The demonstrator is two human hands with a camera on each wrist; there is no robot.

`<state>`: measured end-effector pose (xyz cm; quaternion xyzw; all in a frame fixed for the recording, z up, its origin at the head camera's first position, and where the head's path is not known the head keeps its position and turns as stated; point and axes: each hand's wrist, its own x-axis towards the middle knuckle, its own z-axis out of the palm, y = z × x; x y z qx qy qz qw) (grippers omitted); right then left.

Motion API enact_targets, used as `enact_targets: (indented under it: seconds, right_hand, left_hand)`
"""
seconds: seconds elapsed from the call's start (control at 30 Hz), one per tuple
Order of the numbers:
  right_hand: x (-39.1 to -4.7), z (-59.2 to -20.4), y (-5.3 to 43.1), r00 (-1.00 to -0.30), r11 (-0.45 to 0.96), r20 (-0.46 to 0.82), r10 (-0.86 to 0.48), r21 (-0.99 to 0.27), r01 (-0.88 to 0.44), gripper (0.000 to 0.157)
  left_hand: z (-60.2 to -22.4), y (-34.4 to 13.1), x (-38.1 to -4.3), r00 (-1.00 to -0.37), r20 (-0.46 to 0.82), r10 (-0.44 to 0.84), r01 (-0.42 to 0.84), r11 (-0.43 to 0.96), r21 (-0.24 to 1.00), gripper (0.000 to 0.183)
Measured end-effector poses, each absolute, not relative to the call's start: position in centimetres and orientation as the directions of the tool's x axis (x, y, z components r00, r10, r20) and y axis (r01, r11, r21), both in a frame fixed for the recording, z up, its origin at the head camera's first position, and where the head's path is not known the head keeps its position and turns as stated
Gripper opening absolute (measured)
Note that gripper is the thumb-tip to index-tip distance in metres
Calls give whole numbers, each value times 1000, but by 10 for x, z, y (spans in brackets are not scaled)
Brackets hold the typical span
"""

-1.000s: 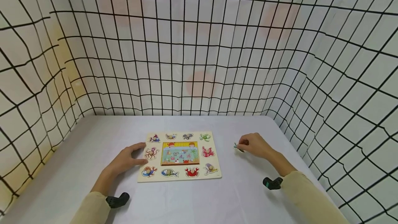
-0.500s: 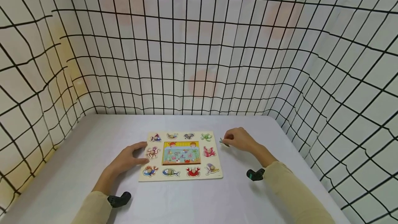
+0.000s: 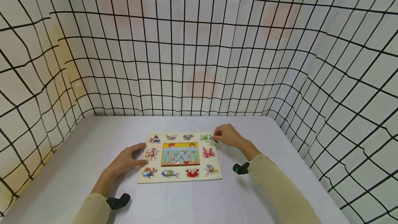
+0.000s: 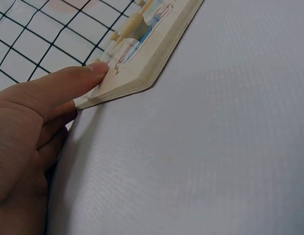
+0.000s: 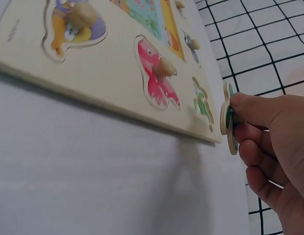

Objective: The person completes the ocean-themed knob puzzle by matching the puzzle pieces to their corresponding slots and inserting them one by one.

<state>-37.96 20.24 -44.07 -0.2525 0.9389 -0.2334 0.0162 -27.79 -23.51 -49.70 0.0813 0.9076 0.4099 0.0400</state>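
Note:
A wooden peg puzzle board [image 3: 199, 179] with sea-animal pieces lies flat on the table. My left hand [image 3: 125, 161] rests at its left edge, thumb and fingers spread; in the left wrist view the thumb [image 4: 76, 83] touches the top near a corner. My right hand [image 3: 229, 137] pinches a green turtle puzzle piece [image 5: 229, 117] between thumb and fingers. In the right wrist view the piece is tilted on edge, just off the board's corner, beside the green turtle-shaped recess [image 5: 202, 104]. The fingers hide the piece's knob.
Pieces with knobs sit in the board around it, among them a red crab [image 3: 192, 173], a pink starfish-like piece [image 3: 208, 152] and an octopus [image 3: 151, 154]. A black grid net [image 3: 183, 61] on white cloth surrounds the white table [image 3: 174, 205].
My right hand has carried the turtle puzzle piece leftward from the table's right side to the board's upper right corner. The left hand has stayed at the board's left edge.

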Motion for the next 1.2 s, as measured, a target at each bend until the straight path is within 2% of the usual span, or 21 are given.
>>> enact_targets:
  seconds: [0.63,0.97,1.2]
  right_hand:
    - [-399,-453,166,-899,822,33,-436,-391,-414,19]
    - [-403,-458,161,-927,864,-10,-374,-368,-344,20]
    - [-402,-459,160,-927,864,-16,-376,-368,-344,20]
  left_hand:
    - [-497,-234,-277,-985,-22,170,96,654,751,84]
    - [-496,-234,-277,-986,-22,167,94,651,753,83]
    - [-496,-234,-276,-986,-22,168,95,655,750,84]
